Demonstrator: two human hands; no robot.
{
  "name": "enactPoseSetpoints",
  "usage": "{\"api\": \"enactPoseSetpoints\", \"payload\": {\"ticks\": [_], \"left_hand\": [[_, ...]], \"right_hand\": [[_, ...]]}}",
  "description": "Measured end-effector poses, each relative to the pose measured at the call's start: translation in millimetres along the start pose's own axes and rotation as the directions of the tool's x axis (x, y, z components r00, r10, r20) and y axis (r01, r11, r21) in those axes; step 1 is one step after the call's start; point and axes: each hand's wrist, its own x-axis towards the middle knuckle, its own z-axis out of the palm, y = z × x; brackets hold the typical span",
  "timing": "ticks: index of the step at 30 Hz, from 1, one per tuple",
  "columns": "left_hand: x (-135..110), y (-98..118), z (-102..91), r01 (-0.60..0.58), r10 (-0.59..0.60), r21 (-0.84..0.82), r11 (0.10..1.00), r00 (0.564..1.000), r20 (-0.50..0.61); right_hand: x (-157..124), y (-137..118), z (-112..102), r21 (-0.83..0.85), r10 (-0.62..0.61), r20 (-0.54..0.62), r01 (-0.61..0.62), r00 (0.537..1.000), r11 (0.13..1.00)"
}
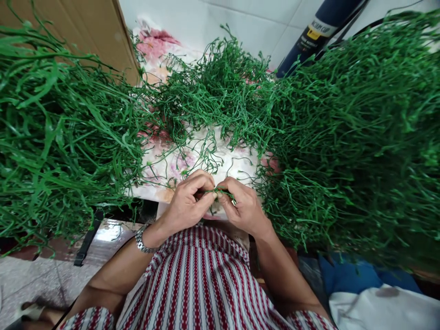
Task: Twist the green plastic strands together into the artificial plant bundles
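Observation:
My left hand (190,200) and my right hand (242,204) meet over the near edge of the flowered cloth (202,158). Both pinch a thin green plastic stem (220,189), their thumbs and forefingers nearly touching. Part of the stem is hidden by the fingers. Just beyond the hands lie a few loose green stems (208,153) with small knobbed tips. To the left rises a heap of flat green plastic leaf pieces (65,123); to the right is a large pile of thin green stems (360,137).
More green stems (227,87) are piled at the back of the table. A cardboard box (79,36) stands at the back left. Against the tiled wall (240,23) leans a dark blue cylinder (309,39) lettered "VACUUM CUP". Blue and white cloth (388,298) lies at the lower right.

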Motion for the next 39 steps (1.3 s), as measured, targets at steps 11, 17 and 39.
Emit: {"api": "enactPoseSetpoints", "payload": {"ticks": [11,17,39], "left_hand": [[1.9,0.1,9.3,-0.146,0.156,0.067,0.987,0.97,-0.185],[1.3,-3.6,6.5,-0.054,0.057,0.033,0.998,0.995,-0.087],[6.1,-7.2,4.8,0.201,-0.198,0.129,0.971,0.98,-0.033]], "right_hand": [[0.1,-1.7,9.4,-0.337,-0.123,-0.18,0.056,0.976,0.94],[-1.6,0.8,11.2,-0.335,-0.136,-0.173,0.072,0.975,0.94],[2.9,1.0,4.4,-0.433,0.003,0.069,0.027,0.998,0.901]]}}
